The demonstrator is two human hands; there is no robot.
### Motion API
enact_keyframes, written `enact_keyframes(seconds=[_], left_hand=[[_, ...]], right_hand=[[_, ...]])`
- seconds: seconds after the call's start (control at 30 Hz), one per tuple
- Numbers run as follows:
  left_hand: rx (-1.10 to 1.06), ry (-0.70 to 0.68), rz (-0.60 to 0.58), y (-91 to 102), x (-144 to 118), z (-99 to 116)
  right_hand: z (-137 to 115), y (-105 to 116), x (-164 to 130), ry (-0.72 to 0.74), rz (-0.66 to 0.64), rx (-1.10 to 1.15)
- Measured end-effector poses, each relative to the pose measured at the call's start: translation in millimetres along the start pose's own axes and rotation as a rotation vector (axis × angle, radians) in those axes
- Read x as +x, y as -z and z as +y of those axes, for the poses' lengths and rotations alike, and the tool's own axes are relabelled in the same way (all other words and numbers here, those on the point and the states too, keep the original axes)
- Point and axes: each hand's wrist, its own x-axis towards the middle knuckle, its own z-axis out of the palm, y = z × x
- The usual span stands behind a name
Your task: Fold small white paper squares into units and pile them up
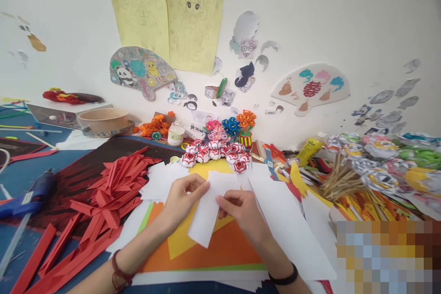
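Between my hands is a narrow strip of white paper (204,223), held up at a slant over the coloured sheets. My left hand (184,195) pinches its upper left edge between thumb and fingers. On the opposite edge, my right hand (239,209) grips it with the thumb in front and the fingers curled behind. Below lie a yellow sheet (179,244) and an orange sheet (155,257). Just beyond the strip sits a cluster of red-and-white paper flowers (215,151). A larger white sheet (289,225) lies beside my right hand.
Folded red paper strips (113,183) are heaped at the left, near a blue glue gun (32,197). White paper pieces (163,181) lie behind my left hand. At the right are thin brown sticks (339,181), a yellow bottle (310,149) and several paper flowers (379,147).
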Motion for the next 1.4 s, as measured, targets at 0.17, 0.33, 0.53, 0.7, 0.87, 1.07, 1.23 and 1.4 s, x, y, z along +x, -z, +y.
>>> enact_keyframes(seconds=[0.17,0.33,0.53,0.7,0.87,1.07,1.23,1.4], left_hand=[[0.025,-0.042,-0.057,1.6,-0.2,1.0],[0.07,-0.119,-0.016,1.6,-2.2,2.7],[0.037,-0.034,-0.07,1.2,0.3,0.1],[0.092,-0.1,-0.031,1.8,-1.1,1.3],[0.066,-0.084,-0.047,0.5,-2.2,2.4],[-0.004,-0.081,-0.034,1.1,1.0,-0.8],[-0.123,-0.01,-0.033,0.3,1.5,-4.3],[-0.123,-0.042,-0.005,-1.4,-0.1,-1.5]], right_hand=[[-2.9,1.8,0.3,-0.022,-0.05,-0.011],[-6.8,2.4,-0.4,-0.04,-0.075,-0.014],[-4.4,3.3,1.7,-0.028,-0.019,-0.029],[-4.7,3.6,1.7,-0.033,-0.029,-0.041],[-5.4,3.4,1.8,-0.024,-0.014,-0.039],[-6.0,5.3,2.7,-0.044,-0.008,-0.016],[-6.3,5.1,2.4,-0.042,-0.028,-0.014],[-4.5,5.3,1.9,-0.032,-0.023,-0.017]])
